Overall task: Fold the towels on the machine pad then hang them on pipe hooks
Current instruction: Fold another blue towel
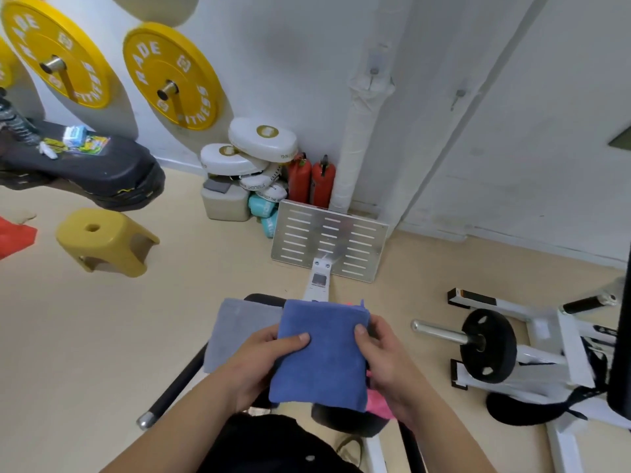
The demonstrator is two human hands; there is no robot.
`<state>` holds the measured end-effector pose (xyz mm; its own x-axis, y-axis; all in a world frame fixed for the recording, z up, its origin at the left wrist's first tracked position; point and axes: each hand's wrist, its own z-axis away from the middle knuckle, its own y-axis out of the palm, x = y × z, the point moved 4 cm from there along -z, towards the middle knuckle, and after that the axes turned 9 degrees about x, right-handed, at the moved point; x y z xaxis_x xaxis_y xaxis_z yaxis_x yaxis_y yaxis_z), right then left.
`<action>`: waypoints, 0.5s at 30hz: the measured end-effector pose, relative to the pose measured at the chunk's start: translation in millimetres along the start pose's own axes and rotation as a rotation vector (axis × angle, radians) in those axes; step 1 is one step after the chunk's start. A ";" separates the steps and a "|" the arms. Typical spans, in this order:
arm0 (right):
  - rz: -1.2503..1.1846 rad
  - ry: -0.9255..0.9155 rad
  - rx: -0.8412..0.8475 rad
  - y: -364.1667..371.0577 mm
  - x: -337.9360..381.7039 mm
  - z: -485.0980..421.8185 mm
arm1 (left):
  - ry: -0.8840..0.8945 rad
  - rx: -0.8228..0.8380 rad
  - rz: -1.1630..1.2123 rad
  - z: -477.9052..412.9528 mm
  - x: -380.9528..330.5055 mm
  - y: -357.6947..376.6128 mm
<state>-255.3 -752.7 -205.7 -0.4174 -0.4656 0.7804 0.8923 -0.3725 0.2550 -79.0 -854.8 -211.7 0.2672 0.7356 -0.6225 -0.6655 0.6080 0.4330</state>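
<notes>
A folded blue towel [322, 353] is held above the black machine pad [345, 423]. My left hand [263, 356] grips its left edge, thumb on top. My right hand [382, 356] grips its right edge the same way. A grey towel [235, 331] lies on the pad to the left, partly under the blue one. A pink towel [377, 402] peeks out below my right hand, mostly hidden. On the white wrapped pipe [358, 138] at the back wall sits a small hook [373, 75]; a second hook [459, 95] is to its right.
A perforated metal footplate [329, 240] stands ahead of the pad. A yellow stool [102, 240] is on the floor at left. Yellow weight plates [170, 76] hang on the wall. Two red extinguishers [310, 182] and white pads [259, 141] fill the corner. A black plate [486, 346] is at right.
</notes>
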 end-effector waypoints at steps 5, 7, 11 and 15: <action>0.156 0.062 -0.070 50.2 -27.9 -51.0 | -0.081 -0.158 -0.122 11.4 -14.1 -67.0; 0.199 0.078 -0.082 68.0 -32.6 -72.1 | -0.112 -0.215 -0.179 15.0 -18.3 -94.9; 0.219 0.203 -0.015 94.7 -43.9 -109.4 | -0.088 -0.322 -0.227 9.0 -24.0 -144.4; 0.381 0.213 -0.063 101.0 -57.9 -128.9 | 0.022 -0.418 -0.369 -6.2 -14.1 -177.4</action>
<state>-163.2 -866.8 -298.8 -0.0929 -0.7316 0.6754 0.9799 -0.1874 -0.0682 31.0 -974.9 -283.7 0.5234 0.4874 -0.6989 -0.7516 0.6505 -0.1092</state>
